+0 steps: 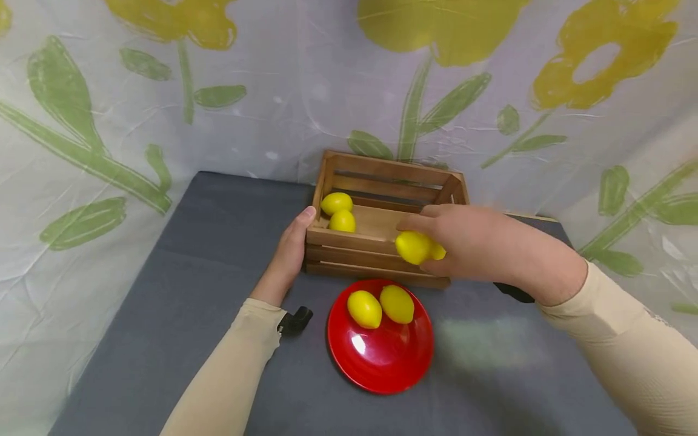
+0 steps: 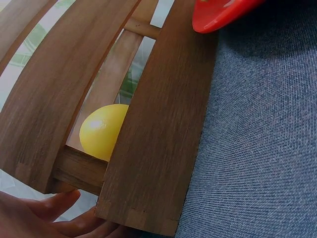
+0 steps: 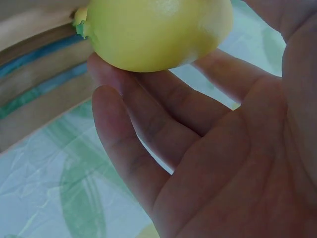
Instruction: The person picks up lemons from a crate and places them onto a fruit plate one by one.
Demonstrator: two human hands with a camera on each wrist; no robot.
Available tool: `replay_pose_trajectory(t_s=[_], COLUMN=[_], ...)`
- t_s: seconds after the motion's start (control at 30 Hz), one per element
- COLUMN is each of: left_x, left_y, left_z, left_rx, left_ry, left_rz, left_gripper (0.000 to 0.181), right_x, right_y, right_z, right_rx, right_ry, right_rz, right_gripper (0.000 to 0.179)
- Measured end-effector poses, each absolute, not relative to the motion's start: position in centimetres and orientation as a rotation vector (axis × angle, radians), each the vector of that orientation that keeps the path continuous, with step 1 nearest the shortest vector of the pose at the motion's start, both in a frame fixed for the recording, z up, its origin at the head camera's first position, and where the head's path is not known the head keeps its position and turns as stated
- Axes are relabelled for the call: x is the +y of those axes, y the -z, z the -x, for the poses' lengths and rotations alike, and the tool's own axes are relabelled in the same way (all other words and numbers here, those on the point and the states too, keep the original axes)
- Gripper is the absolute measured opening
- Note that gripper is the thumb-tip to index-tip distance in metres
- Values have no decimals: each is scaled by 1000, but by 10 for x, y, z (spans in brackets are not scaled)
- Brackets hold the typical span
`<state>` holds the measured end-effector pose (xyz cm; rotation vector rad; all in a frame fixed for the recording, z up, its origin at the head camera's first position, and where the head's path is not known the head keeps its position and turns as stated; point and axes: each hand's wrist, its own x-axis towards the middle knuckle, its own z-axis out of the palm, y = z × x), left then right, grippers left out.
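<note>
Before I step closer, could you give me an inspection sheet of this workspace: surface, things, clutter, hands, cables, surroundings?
Surface: grey-blue table.
Things: wooden crate, two lemons visible inside at its left end; red plate in front, two lemons on it.
Clutter: nothing seen.
Left hand: fingers touch the crate's left end.
Right hand: fingers hold at least one lemon by the crate's front edge.
Cables: nothing seen.
Surroundings: flower-patterned sheet behind and at both sides.

In my right fingers (image 3: 114, 111), right of centre: bright yellow lemon (image 1: 412, 247), green at tip. Lower-centre plate (image 1: 382, 366) solid red; its lemons (image 1: 365, 309) yellow too. Crate (image 1: 354, 240), mid-frame, brown, wood-grained. Surface (image 1: 218, 254) grey-blue, finely woven. Backdrop (image 1: 272, 91) above whitish, yellow flowers (image 1: 392, 24), green leaves (image 1: 457, 104). My sleeves (image 1: 229, 363) plain cream.
</note>
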<state>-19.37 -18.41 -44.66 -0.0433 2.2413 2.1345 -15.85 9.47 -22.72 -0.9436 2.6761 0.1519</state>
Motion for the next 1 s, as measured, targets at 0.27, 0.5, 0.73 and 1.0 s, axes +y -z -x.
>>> replay_pose_trajectory(t_s=[0.27, 0.5, 0.73, 1.0], left_x=[-184, -182, -183, -181], left_y=[446, 442, 442, 444], left_z=[196, 195, 196, 197], left_rx=[2228, 2231, 2238, 2226], left_ry=[-2144, -2151, -2141, -2161], left_rz=[36, 38, 34, 17], left_gripper=[87, 86, 88, 87], right_x=[88, 84, 67, 58], right_y=[260, 295, 328, 349], right_z=[130, 113, 102, 93], right_rx=[2582, 2513, 2463, 2497], right_ry=[-72, -29, -86, -82], right_rz=[1044, 1054, 1056, 1108], right_gripper=[62, 62, 63, 57])
